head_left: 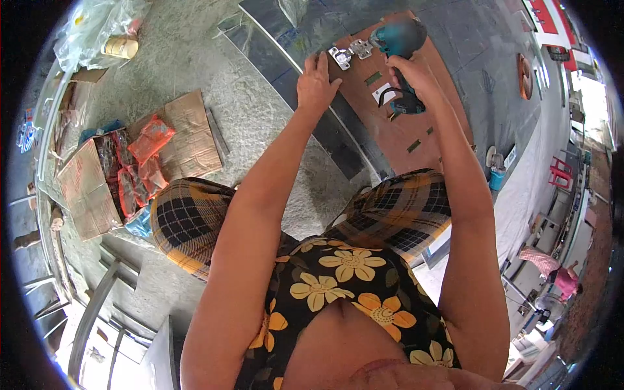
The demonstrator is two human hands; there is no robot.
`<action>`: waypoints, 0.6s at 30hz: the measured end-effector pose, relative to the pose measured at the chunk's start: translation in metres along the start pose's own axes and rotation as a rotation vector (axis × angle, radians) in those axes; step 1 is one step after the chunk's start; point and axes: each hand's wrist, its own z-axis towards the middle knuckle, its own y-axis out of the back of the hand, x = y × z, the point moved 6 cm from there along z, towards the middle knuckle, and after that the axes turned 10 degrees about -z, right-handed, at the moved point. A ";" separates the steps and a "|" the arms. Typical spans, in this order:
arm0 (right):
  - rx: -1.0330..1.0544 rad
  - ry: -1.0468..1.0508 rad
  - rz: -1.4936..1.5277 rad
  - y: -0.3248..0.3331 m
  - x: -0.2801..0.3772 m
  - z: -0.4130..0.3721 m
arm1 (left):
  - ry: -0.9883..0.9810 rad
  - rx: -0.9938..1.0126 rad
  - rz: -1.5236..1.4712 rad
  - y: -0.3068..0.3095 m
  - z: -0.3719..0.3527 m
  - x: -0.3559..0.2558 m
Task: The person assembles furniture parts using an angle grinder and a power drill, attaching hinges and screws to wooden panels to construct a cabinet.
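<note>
My right hand (414, 73) is wrapped around the handle of a teal and black cordless drill (392, 40). The drill's front end points left at a silver metal cabinet hinge (359, 49), which lies near the edge of a brown board (357, 97); whether the bit touches a screw is too small to tell. My left hand (317, 86) rests with fingers stretched out on the board's left edge, just beside the hinge's cup end. A small white label (384, 95) and several dark green patches show on the board.
Dark panels (286, 75) lie under and beside the board. To the left, an opened cardboard box (88, 185) holds red plastic packets (153, 138) on the concrete floor. Clear plastic bags (97, 29) lie at upper left. Another person (564, 281) and a red stool (560, 173) are far right.
</note>
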 end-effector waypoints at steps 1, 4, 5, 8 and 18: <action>-0.020 0.024 0.005 0.002 0.001 0.003 | -0.002 -0.001 0.010 0.001 0.000 -0.001; -0.078 -0.001 -0.096 0.002 0.003 0.007 | -0.009 0.007 0.003 -0.001 0.001 0.001; -0.067 -0.038 -0.105 0.001 0.000 0.008 | -0.012 0.011 -0.003 -0.001 0.001 0.002; -0.026 -0.108 -0.133 -0.005 -0.010 0.010 | 0.003 0.031 0.003 -0.001 0.002 0.002; 0.020 -0.116 -0.126 -0.005 -0.011 0.009 | 0.009 0.022 -0.016 -0.002 0.002 0.003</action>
